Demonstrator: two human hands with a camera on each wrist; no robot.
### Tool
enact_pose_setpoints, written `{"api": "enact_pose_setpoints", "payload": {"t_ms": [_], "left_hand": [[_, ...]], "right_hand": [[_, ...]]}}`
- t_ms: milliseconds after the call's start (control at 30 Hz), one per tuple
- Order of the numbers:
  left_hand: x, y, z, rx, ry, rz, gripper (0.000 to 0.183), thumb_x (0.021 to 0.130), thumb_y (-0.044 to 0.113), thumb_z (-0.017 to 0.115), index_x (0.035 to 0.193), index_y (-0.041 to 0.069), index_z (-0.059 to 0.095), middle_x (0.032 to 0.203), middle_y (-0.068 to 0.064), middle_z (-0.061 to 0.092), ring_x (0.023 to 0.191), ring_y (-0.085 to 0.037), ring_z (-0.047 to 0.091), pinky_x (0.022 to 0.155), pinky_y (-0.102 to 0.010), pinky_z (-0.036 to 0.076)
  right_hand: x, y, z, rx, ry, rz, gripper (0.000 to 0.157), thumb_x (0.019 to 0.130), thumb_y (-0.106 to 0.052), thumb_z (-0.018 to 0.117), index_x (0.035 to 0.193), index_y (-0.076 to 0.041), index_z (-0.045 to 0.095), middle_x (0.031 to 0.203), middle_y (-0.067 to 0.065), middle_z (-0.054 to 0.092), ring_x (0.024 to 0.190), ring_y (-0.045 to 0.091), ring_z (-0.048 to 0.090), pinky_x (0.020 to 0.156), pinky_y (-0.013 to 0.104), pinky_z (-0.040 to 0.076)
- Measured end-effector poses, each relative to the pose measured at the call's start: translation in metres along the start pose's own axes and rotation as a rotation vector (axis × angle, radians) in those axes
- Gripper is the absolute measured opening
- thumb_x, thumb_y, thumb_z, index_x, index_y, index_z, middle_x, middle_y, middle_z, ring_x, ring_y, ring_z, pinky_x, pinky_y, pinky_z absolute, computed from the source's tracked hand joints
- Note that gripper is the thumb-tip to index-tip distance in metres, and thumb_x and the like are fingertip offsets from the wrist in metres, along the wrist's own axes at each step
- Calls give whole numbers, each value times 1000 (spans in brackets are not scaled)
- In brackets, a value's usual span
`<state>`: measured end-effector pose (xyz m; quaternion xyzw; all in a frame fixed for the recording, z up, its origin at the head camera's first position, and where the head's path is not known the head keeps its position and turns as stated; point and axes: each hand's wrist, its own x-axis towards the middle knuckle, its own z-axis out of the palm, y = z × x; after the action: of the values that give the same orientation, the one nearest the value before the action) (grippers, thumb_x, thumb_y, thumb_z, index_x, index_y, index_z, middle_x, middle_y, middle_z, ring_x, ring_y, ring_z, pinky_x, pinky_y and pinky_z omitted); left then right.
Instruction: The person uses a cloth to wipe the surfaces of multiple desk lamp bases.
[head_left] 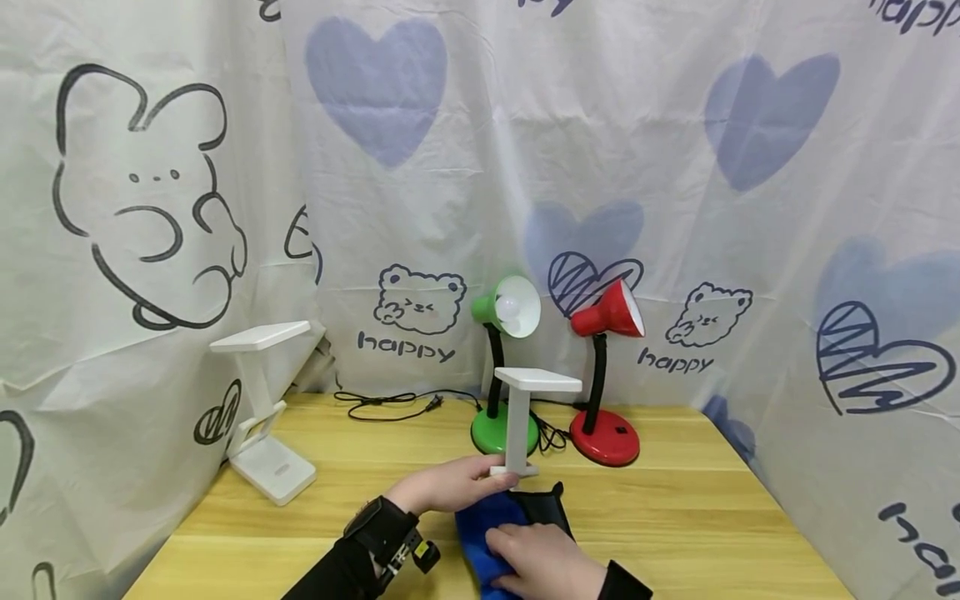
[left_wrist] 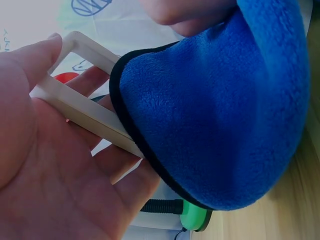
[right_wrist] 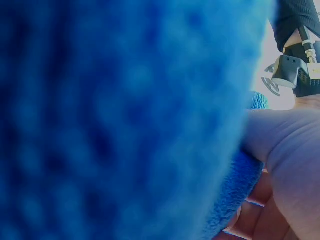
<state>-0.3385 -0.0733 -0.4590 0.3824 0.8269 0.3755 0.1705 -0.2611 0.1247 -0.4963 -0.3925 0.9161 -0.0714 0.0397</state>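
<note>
Near the middle of the table, my left hand (head_left: 450,485) holds a white desk lamp (head_left: 517,427) low down, by its base. In the left wrist view the thumb lies on one side of the white frame (left_wrist: 90,110) and the fingers reach behind it. My right hand (head_left: 551,560) grips a fuzzy blue cloth (head_left: 474,533) with black edging and a dark part beside it. The cloth (left_wrist: 210,115) overlaps one end of the frame in the left wrist view. Up close in the right wrist view, the cloth (right_wrist: 125,120) is blurred and the right thumb presses its edge.
A second white desk lamp (head_left: 273,471) stands at the left. Behind the held lamp are a green lamp (head_left: 486,437) and a red lamp (head_left: 606,437). A black cord with a plug (head_left: 390,407) lies along the back, before a printed curtain (head_left: 465,208).
</note>
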Motion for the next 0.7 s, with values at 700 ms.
{"api": "enact_pose_setpoints", "payload": {"t_ms": [700], "left_hand": [[1, 1, 0, 2, 5, 9, 41, 101, 55, 40, 140, 45, 45, 142, 10, 52, 131, -13, 50, 106, -45, 43]], "right_hand": [[-27, 22, -6, -96, 65, -16, 22, 87, -33, 74, 92, -31, 53, 75, -19, 45, 61, -3, 42, 53, 16, 36]]}}
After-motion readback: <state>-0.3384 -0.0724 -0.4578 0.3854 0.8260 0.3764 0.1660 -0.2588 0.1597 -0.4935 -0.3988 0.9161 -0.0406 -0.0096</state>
